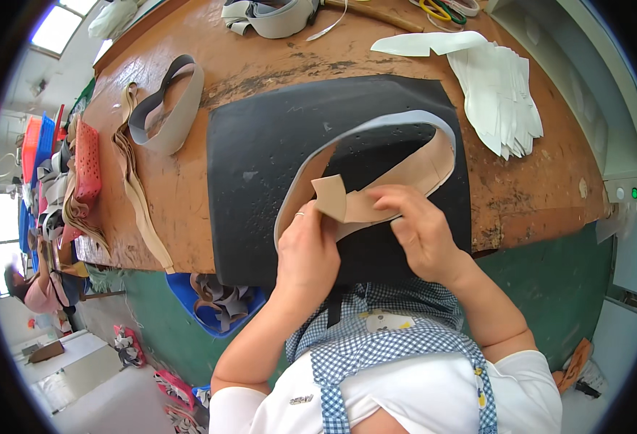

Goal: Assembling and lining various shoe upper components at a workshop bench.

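Note:
A wide band bent into a loop (434, 155), tan inside and pale grey outside, stands on a black mat (250, 163). My left hand (310, 249) is closed on the near left part of this band, thumb and fingers pinching it. From that grip a short tan end (331, 197) sticks up, folded over. My right hand (425, 235) is at the near side of the loop. Its fingers are bent and apart from the thumb, the fingertips over the tan inner face. Whether they press on the band is hard to make out.
Left of the mat lie another grey loop (177, 119) and long tan strips (141, 199) on the worn wooden table (507, 210). White cut pieces (498, 98) fan out at right. Rolled bands (279, 16) and yellow-handled scissors (438, 11) lie at the back. A blue bin (221, 325) stands below.

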Demonstrator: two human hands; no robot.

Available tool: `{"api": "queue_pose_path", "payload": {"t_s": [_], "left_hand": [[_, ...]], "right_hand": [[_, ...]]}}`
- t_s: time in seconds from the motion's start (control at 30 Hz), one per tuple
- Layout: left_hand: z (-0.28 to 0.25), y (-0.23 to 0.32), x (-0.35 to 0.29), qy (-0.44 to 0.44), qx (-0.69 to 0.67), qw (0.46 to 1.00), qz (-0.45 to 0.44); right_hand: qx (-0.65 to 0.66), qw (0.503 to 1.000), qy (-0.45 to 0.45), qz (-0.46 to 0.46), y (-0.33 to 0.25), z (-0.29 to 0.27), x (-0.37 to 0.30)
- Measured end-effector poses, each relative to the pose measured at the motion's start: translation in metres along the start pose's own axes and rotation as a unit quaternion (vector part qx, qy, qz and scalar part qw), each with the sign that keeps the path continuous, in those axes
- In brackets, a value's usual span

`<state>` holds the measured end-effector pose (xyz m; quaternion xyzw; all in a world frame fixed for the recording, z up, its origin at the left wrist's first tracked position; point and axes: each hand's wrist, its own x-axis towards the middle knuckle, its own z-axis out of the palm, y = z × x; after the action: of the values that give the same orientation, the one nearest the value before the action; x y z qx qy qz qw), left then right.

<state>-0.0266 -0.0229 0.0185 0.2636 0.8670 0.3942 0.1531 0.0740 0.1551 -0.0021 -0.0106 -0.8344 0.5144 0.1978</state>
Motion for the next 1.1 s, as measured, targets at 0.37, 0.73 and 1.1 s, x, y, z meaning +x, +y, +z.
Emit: {"api": "queue_pose_path", "payload": {"t_s": [0.37,0.73,1.1], "left_hand": [[-0.018,0.007,0.008,-0.103,-0.112,0.978,-0.145],[-0.021,-0.007,0.018,-0.113,-0.083,0.980,-0.139],[-0.024,-0.010,0.023,-0.122,-0.040,0.983,-0.130]], "right_hand": [[-0.269,0.958,-0.046,-0.088,-0.011,0.019,-0.004],[-0.318,0.943,-0.064,-0.076,-0.011,0.024,-0.006],[-0.372,0.923,-0.085,-0.046,-0.022,0.040,-0.003]]}}
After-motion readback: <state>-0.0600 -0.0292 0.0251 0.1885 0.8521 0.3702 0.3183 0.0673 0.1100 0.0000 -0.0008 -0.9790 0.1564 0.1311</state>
